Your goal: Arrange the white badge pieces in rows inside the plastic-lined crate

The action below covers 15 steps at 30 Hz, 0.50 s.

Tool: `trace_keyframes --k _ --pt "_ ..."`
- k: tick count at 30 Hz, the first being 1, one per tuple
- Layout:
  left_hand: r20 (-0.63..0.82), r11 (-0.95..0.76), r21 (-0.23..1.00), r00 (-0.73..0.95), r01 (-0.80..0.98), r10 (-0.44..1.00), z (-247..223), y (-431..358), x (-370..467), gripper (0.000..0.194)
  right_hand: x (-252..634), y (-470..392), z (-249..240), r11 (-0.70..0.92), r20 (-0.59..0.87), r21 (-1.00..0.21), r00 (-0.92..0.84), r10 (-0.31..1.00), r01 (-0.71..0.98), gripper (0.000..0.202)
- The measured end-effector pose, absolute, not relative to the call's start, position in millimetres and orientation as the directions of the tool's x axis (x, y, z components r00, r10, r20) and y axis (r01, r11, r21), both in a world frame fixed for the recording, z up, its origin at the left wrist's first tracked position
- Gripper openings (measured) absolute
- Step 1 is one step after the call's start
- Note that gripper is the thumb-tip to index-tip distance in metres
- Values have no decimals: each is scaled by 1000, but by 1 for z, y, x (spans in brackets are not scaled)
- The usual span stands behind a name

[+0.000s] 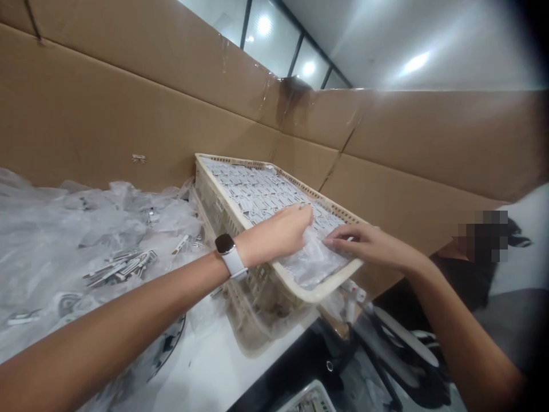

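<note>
A cream plastic crate (pixel 319 293) holds rows of small flat grey-and-white pieces (pixel 253 186). Clear plastic film (pixel 309 266) lies crumpled over the pieces at the crate's near end. My left hand (pixel 286 232), with a watch on its wrist, is closed at the film's left edge; its fingertips are mostly hidden. At the film's right side, my right hand (pixel 358 240) pinches it between thumb and fingers, close to the crate's right rim.
Cardboard walls (pixel 150 97) rise behind and to the right. Plastic bags (pixel 43 229) and loose strip-like pieces (pixel 124 266) cover the left side. The crate sits on another crate on a white table (pixel 206 355). A smaller container (pixel 311 397) is below; a person (pixel 467 274) is at right.
</note>
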<state>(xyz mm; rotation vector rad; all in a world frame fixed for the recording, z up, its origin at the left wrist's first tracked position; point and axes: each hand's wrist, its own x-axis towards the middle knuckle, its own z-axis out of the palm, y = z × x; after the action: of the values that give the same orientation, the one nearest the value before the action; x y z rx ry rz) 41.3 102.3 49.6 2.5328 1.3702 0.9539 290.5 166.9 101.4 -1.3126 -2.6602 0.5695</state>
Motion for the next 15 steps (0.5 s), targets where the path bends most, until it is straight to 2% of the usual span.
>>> trace_keyframes --k 6,10,12,15 --pt "479 -553 439 337 708 811 46 110 41 28 298 168 100 518 -124 -511 -655 745 686 69" --pt "462 -537 445 330 717 823 42 118 42 33 303 165 104 471 -77 -589 -625 777 657 71" --pt "463 -527 447 318 722 828 41 119 42 36 305 168 108 491 -26 -532 -593 805 690 68" --pt "463 -515 450 303 729 833 43 118 42 38 309 182 114 529 106 -269 -521 847 805 51"
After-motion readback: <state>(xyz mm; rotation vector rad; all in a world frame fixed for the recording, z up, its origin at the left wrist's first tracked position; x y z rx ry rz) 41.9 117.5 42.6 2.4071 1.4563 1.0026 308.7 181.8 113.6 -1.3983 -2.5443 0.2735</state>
